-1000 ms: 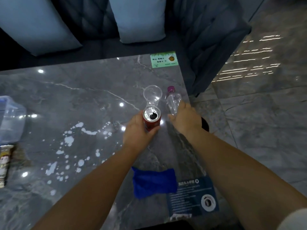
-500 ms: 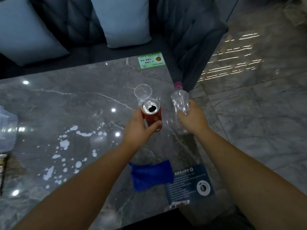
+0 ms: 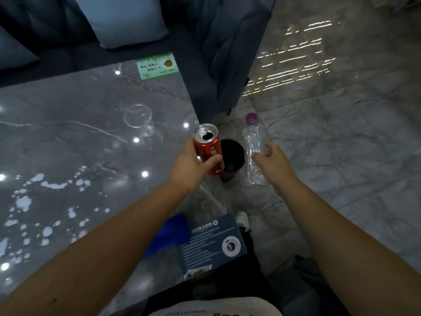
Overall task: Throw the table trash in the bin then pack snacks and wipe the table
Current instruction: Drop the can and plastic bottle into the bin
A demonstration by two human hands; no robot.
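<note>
My left hand (image 3: 193,164) is shut on a red drink can (image 3: 208,149) with an opened top, held at the table's right edge. My right hand (image 3: 272,164) grips a clear plastic bottle (image 3: 253,151) with a purple cap, held upright over the floor. Between the two, down on the floor, stands a small black bin (image 3: 232,159), partly hidden behind the can. A clear plastic cup (image 3: 137,116) stands on the grey marble table (image 3: 68,137). A blue cloth (image 3: 169,236) lies near the table's front edge, partly under my left forearm.
White spilled spots (image 3: 45,185) cover the table's left half. A dark printed card (image 3: 211,242) lies at the front right corner and a green sticker (image 3: 157,65) at the far corner. A dark sofa with pale cushions (image 3: 123,19) stands behind the table. Marble floor (image 3: 341,144) stretches right.
Both hands have carried the can and the bottle rightward, off the table toward the floor bin, which has come into view. The cup stays on the table.
</note>
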